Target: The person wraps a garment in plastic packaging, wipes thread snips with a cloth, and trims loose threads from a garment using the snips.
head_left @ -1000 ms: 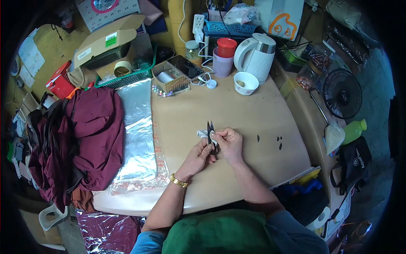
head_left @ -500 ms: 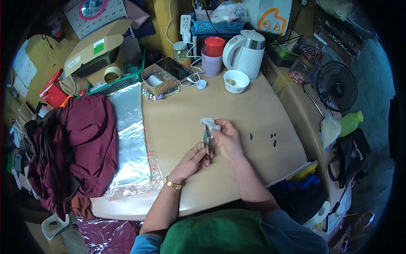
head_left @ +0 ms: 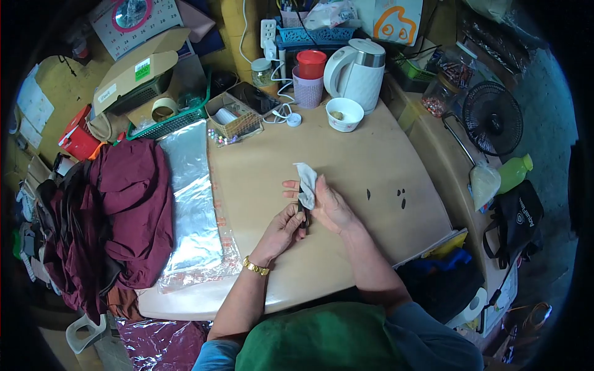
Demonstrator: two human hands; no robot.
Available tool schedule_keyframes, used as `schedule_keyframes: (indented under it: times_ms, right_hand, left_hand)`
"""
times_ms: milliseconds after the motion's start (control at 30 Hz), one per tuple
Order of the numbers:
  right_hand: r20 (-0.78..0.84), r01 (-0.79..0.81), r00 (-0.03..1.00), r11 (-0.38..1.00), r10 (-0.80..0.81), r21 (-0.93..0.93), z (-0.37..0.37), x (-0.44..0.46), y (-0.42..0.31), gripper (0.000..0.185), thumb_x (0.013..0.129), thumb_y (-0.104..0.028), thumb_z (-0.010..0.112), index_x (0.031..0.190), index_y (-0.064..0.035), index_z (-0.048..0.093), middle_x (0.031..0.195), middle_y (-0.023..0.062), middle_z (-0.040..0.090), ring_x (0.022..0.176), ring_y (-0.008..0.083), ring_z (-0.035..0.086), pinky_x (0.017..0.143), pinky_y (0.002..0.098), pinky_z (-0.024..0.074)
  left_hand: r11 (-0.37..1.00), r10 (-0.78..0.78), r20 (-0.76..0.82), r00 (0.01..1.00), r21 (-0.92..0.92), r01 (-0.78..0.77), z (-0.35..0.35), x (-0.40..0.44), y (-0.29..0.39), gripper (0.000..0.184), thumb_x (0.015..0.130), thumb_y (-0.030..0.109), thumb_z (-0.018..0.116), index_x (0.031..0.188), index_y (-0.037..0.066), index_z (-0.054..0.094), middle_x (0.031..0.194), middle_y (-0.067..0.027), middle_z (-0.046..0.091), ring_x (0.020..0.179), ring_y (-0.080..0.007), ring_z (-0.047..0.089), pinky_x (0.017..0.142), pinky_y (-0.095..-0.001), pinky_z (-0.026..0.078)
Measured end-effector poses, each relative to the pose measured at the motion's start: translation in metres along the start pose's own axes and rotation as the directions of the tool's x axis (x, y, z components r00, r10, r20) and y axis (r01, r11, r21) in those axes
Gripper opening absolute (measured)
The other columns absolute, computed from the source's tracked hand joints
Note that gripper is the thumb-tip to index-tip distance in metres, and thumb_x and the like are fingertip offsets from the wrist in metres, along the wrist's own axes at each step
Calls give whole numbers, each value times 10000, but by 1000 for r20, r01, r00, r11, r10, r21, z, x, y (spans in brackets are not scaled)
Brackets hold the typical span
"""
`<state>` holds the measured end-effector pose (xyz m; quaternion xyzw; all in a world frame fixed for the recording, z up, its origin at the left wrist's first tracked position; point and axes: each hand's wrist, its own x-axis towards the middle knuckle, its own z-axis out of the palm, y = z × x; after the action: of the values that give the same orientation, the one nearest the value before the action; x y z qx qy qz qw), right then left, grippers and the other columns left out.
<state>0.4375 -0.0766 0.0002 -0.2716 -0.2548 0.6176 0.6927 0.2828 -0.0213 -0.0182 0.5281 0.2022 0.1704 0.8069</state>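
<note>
My left hand (head_left: 284,227), wearing a gold wristwatch (head_left: 255,266), is closed round the dark handles of a slim hand tool (head_left: 302,217). The tool points away from me, above the middle of the table. A crumpled white cloth (head_left: 307,183) lies over its upper end, so its exact kind is hidden. My right hand (head_left: 331,207) holds the cloth against the tool, the thumb on the right side and fingertips showing beyond the cloth on the left. Small dark pieces (head_left: 403,203) lie on the tabletop to the right of my hands.
On the left are maroon fabric (head_left: 137,210) and silvery plastic sheets (head_left: 192,204). Toward the back stand a small basket (head_left: 238,127), a white bowl (head_left: 344,115) and an electric kettle (head_left: 359,77). A black fan (head_left: 493,117) and green bottle (head_left: 515,174) are on the right.
The cloth has been drawn over the tool's upper end, covering the metal jaws that showed before. My right fingers have opened out and wrapped behind it. My left hand has hardly moved.
</note>
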Motion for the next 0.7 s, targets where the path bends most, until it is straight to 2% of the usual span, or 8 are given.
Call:
schedule_keyframes:
  times_ms: [67,133,333,400,467,500,567,700]
  right_hand:
    - [-35,26,999,999,-27,-25,-3,3,6,496,1035,-305,394,1418,-1,308,1190,189,586,1144,267,573,959,398,480]
    - [-183,-15,981,905,-70,-425,-6,5,11,440,1049,-279,330,1381,8,362,1159,207,608,1062,271,625,914,387,519]
    - [-472,102,855,962,-214,-252,-17,18,4,349,1043,-180,342,1271,42,485,1107,208,636,1041,253,644,839,337,551]
    - [-421,74,895,980,-148,-187,-22,16,7,354,1039,-215,379,1256,31,513,1127,168,644,1048,237,641,873,347,530]
    - [-236,-131,971,930,49,-343,-12,15,23,350,1028,-235,421,1191,40,563,1147,134,652,1067,214,634,914,357,505]
    - [-193,-63,976,717,-101,-694,-5,15,34,335,1015,-228,454,1118,58,595,1070,131,686,1021,214,653,892,352,507]
    - [-177,-32,969,625,-171,-780,-1,14,38,310,1016,-205,449,1111,58,584,1034,142,691,976,208,665,864,345,522]
    - [-152,57,911,483,-383,-874,-2,16,38,316,1009,-213,431,974,33,627,837,143,707,770,217,693,707,360,536]
  left_hand:
    - [999,-7,14,1000,34,7,-2,1,-4,183,1018,240,481,928,84,516,798,19,540,673,-63,483,623,-199,402]
    - [994,-19,-5,1000,106,20,2,-1,-1,194,1009,246,503,912,80,526,771,25,542,653,-57,487,601,-198,404]
    - [984,61,-72,996,169,-48,5,-2,6,179,964,198,588,842,71,557,683,23,539,591,-60,508,524,-218,411]
    - [979,114,-141,983,187,-87,3,-1,5,174,944,163,615,809,69,559,660,8,539,579,-81,517,507,-234,411]
    - [612,535,-233,812,769,-183,-4,3,-1,168,855,119,695,794,13,580,691,-86,588,580,-209,573,544,-321,471]
    - [611,539,-238,808,771,-181,0,2,1,168,855,119,695,794,13,580,691,-86,588,580,-209,573,544,-321,471]
    - [413,658,-116,744,882,-227,10,0,4,169,777,80,731,813,-29,607,769,-164,615,643,-317,614,618,-396,514]
    - [347,682,-43,730,898,-271,12,-1,9,140,760,51,732,812,-31,630,828,-172,634,727,-314,650,655,-392,532]
